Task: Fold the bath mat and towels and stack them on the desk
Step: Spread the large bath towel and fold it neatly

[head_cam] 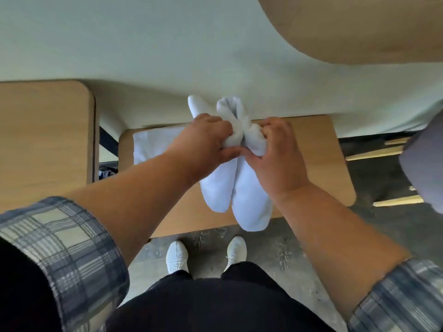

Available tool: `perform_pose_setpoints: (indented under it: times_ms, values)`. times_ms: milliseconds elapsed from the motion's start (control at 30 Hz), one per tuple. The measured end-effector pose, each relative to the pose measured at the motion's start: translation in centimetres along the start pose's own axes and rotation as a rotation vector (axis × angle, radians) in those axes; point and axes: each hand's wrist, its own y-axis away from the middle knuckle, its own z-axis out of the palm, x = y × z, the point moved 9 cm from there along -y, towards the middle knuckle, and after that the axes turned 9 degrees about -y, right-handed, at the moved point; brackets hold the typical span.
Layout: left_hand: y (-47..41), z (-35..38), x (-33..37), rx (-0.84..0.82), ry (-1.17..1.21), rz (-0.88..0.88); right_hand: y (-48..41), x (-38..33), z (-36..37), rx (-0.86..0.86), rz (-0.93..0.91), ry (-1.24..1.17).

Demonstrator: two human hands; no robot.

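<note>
- Your left hand (203, 142) grips the white towel (249, 200) at its bunched middle, fingers curled over the top and thumb tucked underneath.
- Your right hand (278, 154) clamps the same bunch from the other side, with its fingers dug into the cloth. The thumbs of the two hands nearly meet.
- The towel is gathered into long rolls. Two rounded ends stick out beyond your knuckles, and two longer lobes trail toward you, side by side.
- The towel sits over the middle of the wooden desk (318, 164). Its longest lobe reaches past the desk's near edge in this view. You cannot tell from here whether the towel rests on the top or hangs just above it.
- A flat white cloth (151, 144) lies on the left part of the desk, partly hidden under your left forearm. Whether it is the bath mat or another towel is not clear.
- A second wooden desk (43, 140) stands just to the left, with a narrow gap between the two.
- A curved wooden tabletop (359, 27) fills the upper right corner.
- Your plaid sleeves (62, 248) are pushed up, leaving both forearms bare.
- Your white shoes (177, 256) stand on the grey floor (275, 248), just short of the desk's near edge.
</note>
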Motion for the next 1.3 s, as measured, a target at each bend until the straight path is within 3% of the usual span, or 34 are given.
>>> perform_pose_setpoints:
  times_ms: [267, 500, 700, 967, 1300]
  values:
    - [0.9, -13.7, 5.1, 0.162, -0.124, -0.018, -3.5, -10.2, -4.6, -0.151, -0.287, -0.259]
    - [5.6, -21.2, 6.7, 0.36, -0.195, -0.253, -4.2, -18.3, -5.9, -0.13, -0.507, -0.394]
    - [12.4, -27.3, 7.2, 0.461, -0.306, -0.354, -1.8, -26.5, -5.4, -0.161, -0.628, -0.491]
    - [25.5, -35.9, 4.0, 0.542, -0.431, -0.471, 3.9, -39.9, 0.0, -0.198, -0.686, -0.505]
    - [42.1, -43.8, -4.1, 0.453, -0.514, -0.476, 13.9, -54.9, 10.7, -0.108, -0.698, -0.497]
